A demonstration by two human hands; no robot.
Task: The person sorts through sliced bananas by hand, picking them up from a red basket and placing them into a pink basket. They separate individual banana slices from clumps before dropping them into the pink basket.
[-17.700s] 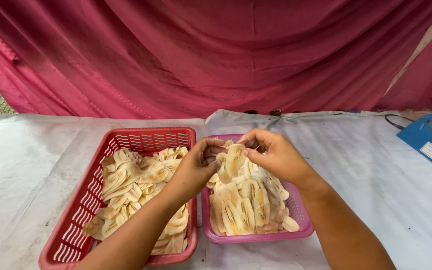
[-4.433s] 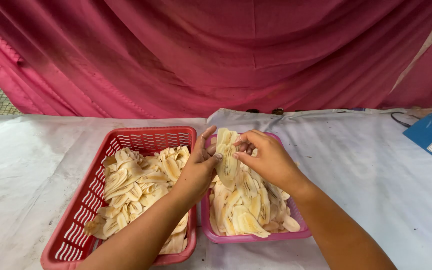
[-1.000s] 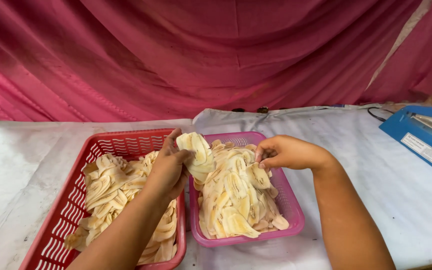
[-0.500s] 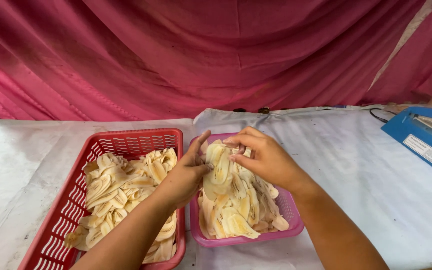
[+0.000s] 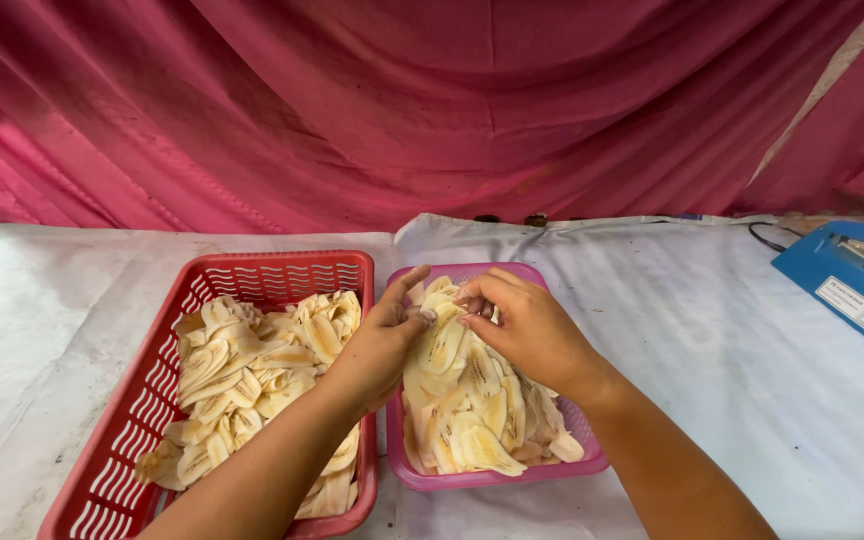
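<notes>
Table [image 5: 72, 300]: covered with a white, creased cloth, running across the whole view.

Red basket [image 5: 142, 440]: slotted plastic, rectangular, at the left on the table. It holds a loose heap of pale yellow banana slices [image 5: 252, 370], long and thin, piled mostly toward its right side; the slotted bottom shows bare at the near left.

Left hand [image 5: 377, 345]: reaches in over the right edge of the red basket, forearm crossing that basket's near corner. Fingers are bent, thumb up, fingertips pinching a slice at the top of the pile in the neighbouring tray.

Pink tray [image 5: 497, 478]: smaller, shallow, just beside the red basket, their long walls touching or nearly so. It is filled with a stack of slices [image 5: 472, 420] of the same pale kind, lying lengthwise and overlapping, rising above the rim at the far end.

Right hand [image 5: 532, 330]: over the far half of the pink tray, palm down, fingers curled and pinching the same top slices, fingertips almost meeting those of the left hand.

Blue machine [image 5: 847, 285]: flat box with a white label, at the right edge of the table, well apart from the tray; a dark cord [image 5: 767, 240] lies behind it.

Curtain [image 5: 432, 100]: dark pink cloth in folds, hanging behind the table.
</notes>
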